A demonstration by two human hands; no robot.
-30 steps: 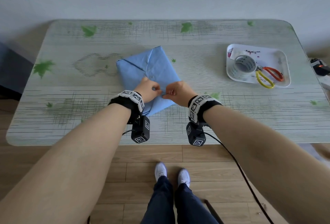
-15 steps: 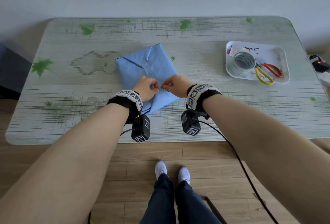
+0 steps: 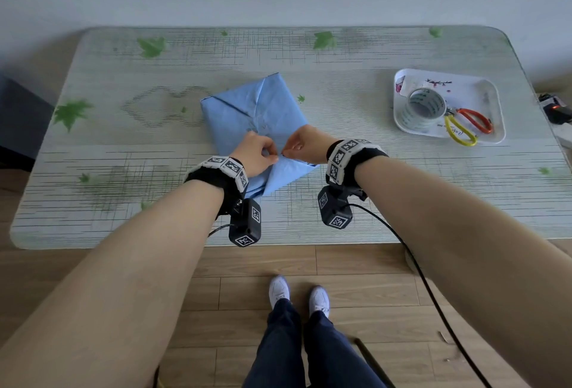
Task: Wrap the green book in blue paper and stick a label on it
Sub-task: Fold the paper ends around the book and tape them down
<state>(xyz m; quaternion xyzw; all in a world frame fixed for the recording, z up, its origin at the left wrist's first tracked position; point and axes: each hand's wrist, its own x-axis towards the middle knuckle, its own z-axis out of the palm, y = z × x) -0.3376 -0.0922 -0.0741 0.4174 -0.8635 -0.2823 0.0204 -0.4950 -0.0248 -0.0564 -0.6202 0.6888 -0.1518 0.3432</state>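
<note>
The book lies in the middle of the table, fully covered by folded blue paper point(image 3: 247, 109); no green cover shows. My left hand point(image 3: 255, 154) and my right hand point(image 3: 305, 144) meet over the near part of the parcel, fingertips almost touching. Both pinch something very small between thumb and fingers just above the paper; it is too small to tell what it is. The near corner of the blue paper sticks out below my hands toward the table's front edge.
A white tray point(image 3: 483, 90) at the right holds a roll of clear tape point(image 3: 425, 107), scissors with red and yellow handles point(image 3: 464, 127) and a small card. A black device point(image 3: 555, 107) lies at the table's right edge. A cable hangs from my right wrist.
Both hands have shifted slightly farther up the parcel and stay pinched together; the right wrist has turned a little. The parcel has not moved.
</note>
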